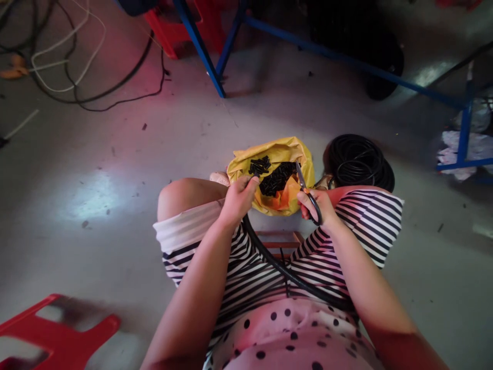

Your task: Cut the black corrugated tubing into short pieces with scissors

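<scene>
At frame centre a yellow bag (283,154) holds cut black pieces (275,177), its lower edge hidden behind both hands. The left hand (239,198) pinches a black tube (285,275), whose tip is covered. The right hand (318,205) grips scissors (306,192), blades raised.

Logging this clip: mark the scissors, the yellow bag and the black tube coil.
scissors (308,195): head view, at the pivot.
yellow bag (283,149): head view, on its folded rim.
black tube coil (362,162): head view, on the loops.
</scene>
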